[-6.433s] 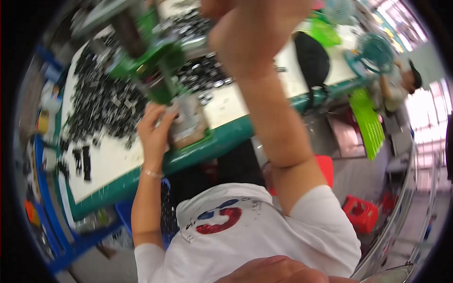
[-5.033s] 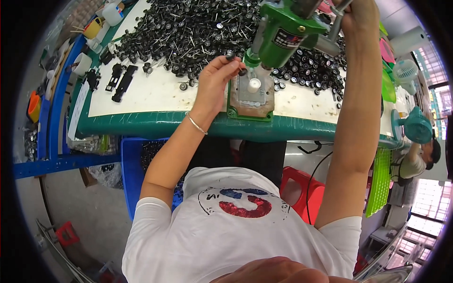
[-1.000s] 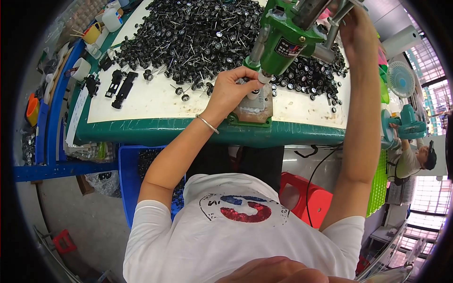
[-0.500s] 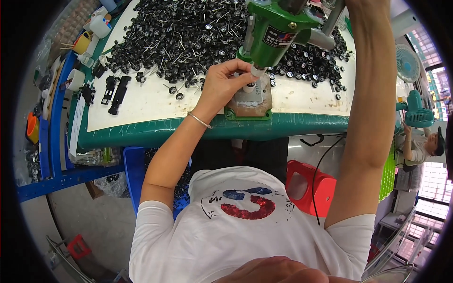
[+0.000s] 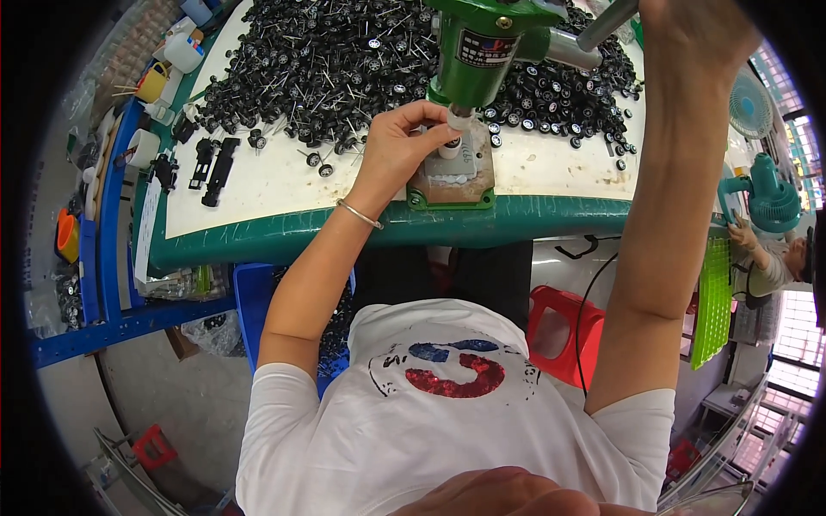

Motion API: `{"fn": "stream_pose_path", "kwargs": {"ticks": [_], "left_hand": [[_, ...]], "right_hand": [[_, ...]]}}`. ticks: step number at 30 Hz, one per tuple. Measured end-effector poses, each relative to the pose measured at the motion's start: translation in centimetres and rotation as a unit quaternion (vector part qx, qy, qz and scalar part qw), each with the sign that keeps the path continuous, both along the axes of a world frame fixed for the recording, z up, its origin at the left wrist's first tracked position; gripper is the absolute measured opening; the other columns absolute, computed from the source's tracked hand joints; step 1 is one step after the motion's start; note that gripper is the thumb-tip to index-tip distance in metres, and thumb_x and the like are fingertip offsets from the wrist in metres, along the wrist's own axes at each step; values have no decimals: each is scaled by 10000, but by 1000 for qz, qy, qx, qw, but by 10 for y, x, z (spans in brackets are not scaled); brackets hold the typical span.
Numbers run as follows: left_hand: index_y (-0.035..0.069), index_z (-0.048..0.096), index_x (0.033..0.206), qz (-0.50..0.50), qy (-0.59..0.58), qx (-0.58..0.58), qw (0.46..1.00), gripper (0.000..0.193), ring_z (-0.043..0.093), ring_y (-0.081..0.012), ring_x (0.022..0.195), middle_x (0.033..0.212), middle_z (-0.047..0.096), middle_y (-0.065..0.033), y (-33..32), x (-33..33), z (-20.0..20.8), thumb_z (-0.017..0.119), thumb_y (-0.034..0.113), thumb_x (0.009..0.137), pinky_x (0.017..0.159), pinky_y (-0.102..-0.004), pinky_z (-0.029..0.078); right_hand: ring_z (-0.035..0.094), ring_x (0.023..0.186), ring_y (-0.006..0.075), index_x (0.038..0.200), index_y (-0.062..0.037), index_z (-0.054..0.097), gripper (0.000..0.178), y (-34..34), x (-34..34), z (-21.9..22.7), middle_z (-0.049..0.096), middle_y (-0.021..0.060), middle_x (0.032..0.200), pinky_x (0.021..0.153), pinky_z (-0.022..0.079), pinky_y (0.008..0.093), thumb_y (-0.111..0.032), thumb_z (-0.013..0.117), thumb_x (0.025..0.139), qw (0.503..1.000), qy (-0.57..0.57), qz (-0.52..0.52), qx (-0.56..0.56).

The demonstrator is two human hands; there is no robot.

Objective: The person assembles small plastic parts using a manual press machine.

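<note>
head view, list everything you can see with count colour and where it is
hand press: one, green, top centre on the table, metal lever going right
press base: one, brownish plate, at the table's front edge
small white part: one, on the base under the press
wheel-and-axle parts: large pile, black, across the table's far side
table: one, white top with green edge
bin: one, blue, under the table at left
stool: one, red, under the table
fan: one, teal, far right
left hand: fingers at the white part
right hand: raised at the lever
</note>
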State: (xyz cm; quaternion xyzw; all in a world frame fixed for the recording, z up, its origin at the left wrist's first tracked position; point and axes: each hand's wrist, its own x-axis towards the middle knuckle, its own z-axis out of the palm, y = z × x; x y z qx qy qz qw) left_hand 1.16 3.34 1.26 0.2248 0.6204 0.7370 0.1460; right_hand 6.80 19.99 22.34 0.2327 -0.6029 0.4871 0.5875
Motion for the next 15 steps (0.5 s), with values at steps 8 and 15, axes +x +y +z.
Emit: {"fn": "stream_pose_path", "kwargs": {"ticks": [8, 15], "left_hand": [[14, 691, 941, 15, -7, 11, 1000, 174, 601, -61, 710, 803, 665, -11, -1, 4, -2, 712, 42, 770, 647, -211, 494], [12, 660, 1069, 23, -4, 55, 998, 286, 590, -61, 771, 863, 658, -14, 3, 9, -7, 693, 36, 787, 677, -205, 490]], "right_hand": [[171, 419, 57, 689, -104, 401, 210, -19, 16, -1, 228, -45, 516, 388, 146, 234, -221, 474, 846, 996, -29, -40, -79], [175, 442, 92, 621, -100, 344, 247, -14, 3, 6, 222, -13, 522, 428, 148, 261, -166, 457, 831, 992, -33, 86, -87]]}}
